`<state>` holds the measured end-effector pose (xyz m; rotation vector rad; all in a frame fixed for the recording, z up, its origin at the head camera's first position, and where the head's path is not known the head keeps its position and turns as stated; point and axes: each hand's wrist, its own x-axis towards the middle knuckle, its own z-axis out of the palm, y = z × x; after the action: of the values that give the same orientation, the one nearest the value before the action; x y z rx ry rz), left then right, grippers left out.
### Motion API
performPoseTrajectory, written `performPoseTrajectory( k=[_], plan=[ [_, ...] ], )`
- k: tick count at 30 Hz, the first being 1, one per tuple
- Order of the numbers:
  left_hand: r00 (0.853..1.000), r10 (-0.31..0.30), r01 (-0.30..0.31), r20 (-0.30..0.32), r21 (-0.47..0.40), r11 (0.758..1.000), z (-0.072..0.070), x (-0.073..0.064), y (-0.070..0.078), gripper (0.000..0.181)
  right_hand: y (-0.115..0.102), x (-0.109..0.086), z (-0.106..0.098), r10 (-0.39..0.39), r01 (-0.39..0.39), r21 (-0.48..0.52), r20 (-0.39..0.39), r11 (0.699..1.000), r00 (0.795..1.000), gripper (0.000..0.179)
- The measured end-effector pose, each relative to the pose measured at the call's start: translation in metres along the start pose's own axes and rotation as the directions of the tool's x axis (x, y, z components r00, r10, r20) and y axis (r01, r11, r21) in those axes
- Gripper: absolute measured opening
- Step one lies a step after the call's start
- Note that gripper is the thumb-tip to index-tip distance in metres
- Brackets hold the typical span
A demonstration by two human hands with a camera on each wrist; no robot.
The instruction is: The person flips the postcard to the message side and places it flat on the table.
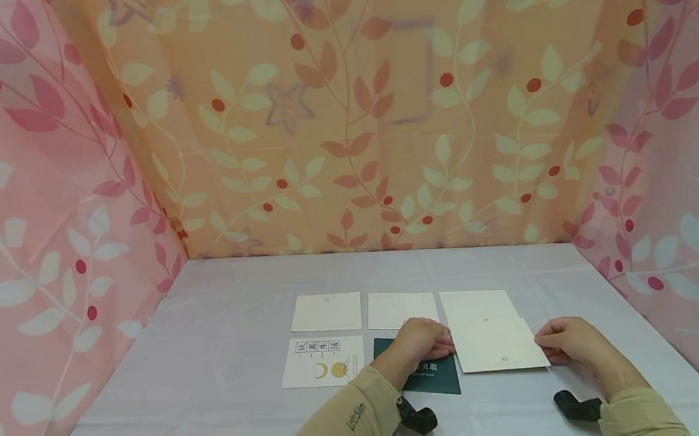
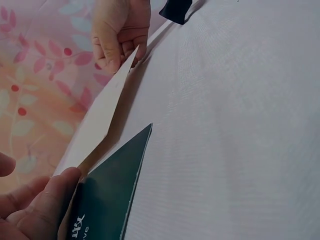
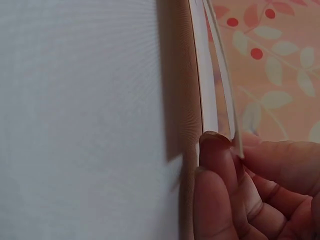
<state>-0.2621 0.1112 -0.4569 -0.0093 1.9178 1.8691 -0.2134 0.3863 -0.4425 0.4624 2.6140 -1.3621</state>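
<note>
A white card (image 1: 500,346) with a small printed mark is tilted over the table at the front right. My right hand (image 1: 572,344) pinches its right edge between thumb and fingers. Two thin white layers (image 3: 222,85) show at that grip in the right wrist view, a narrow gap between them. My left hand (image 1: 417,343) is at the card's left edge, fingertips right at the edge and thumb (image 2: 6,165) apart from the fingers. Under this hand lies a dark green card (image 1: 432,378) with white lettering, partly hidden by the hand and wrist.
Behind the held card is another white card (image 1: 476,300). Two more white cards (image 1: 326,313) (image 1: 393,303) lie in the back row. A white card with a moon and sun (image 1: 330,366) lies front left. Patterned cloth walls (image 1: 350,143) enclose the white table (image 1: 182,368).
</note>
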Motion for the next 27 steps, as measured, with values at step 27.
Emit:
performPoseTrajectory(
  k=[27],
  plan=[
    [0.998,0.027,-0.03,0.054,0.063,0.998,-0.001,-0.012,-0.001,0.014,0.003,-0.006,-0.003,0.079,-0.083,0.06,0.071,0.995,0.994,0.015]
  ],
)
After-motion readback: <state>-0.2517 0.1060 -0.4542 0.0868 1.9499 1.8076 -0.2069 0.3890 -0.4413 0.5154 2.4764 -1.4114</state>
